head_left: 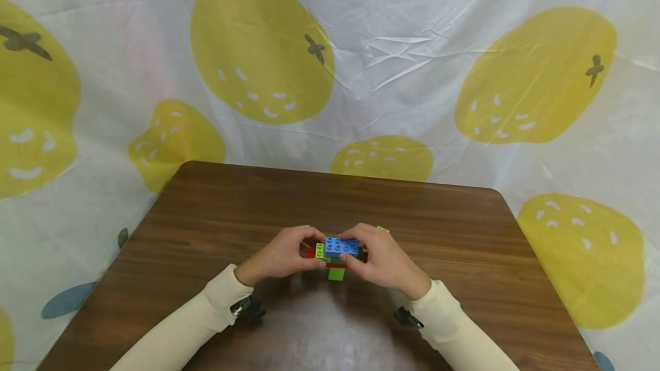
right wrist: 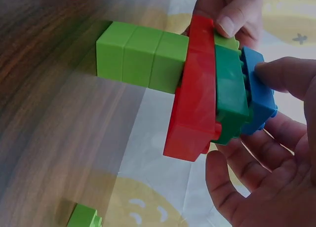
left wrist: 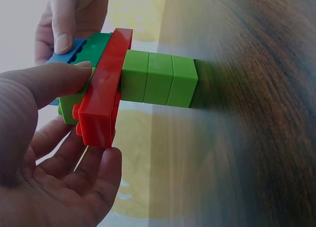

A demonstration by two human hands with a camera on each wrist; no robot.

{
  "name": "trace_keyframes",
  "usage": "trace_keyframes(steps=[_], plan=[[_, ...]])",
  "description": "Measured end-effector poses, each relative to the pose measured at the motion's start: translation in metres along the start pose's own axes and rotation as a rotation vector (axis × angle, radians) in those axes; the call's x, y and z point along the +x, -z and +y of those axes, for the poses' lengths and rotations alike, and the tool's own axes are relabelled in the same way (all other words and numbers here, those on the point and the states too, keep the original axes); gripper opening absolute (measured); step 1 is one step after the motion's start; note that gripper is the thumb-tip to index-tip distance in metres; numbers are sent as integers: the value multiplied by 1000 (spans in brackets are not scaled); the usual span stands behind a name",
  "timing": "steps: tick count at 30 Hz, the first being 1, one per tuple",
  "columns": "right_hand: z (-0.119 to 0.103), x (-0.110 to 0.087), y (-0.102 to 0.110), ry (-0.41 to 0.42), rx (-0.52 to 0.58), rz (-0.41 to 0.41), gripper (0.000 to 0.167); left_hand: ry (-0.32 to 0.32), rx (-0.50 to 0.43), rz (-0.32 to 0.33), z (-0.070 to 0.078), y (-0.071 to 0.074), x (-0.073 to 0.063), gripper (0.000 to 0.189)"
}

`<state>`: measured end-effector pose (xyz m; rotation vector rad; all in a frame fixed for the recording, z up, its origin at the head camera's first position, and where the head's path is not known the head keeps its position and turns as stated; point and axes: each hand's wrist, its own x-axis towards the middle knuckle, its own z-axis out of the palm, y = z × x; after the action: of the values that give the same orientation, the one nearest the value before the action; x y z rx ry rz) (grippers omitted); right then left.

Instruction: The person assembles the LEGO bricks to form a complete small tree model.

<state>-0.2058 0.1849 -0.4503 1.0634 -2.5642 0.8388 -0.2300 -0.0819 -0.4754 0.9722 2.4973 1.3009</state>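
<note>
A structure of toy building bricks stands on the table between the hands. Its base is a column of three light green bricks, crossed on top by a long red brick. A dark green brick and a small light green brick sit side by side on the red one. My left hand grips the small light green brick's end, thumb on the near side. With thumb and fingers my right hand pinches a blue brick over the dark green brick, whose studs still show in the narrow gap.
A loose light green brick lies on the brown wooden table, beyond the right hand and partly hidden by it in the head view. Behind the table hangs a white curtain printed with yellow fruit.
</note>
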Motion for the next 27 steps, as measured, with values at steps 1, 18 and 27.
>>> trace_keyframes(steps=[1, 18, 27], plan=[[0, 0, 0, 4, 2, -2, 31, 0, 0, -2, 0, 0, 0, 41], [-4, 5, 8, 6, -56, -73, 30, -20, 4, 0, 1, 0, 2, 40], [-18, 16, 16, -48, -215, -173, 30, -30, 13, -3, 4, 1, 2, 41]])
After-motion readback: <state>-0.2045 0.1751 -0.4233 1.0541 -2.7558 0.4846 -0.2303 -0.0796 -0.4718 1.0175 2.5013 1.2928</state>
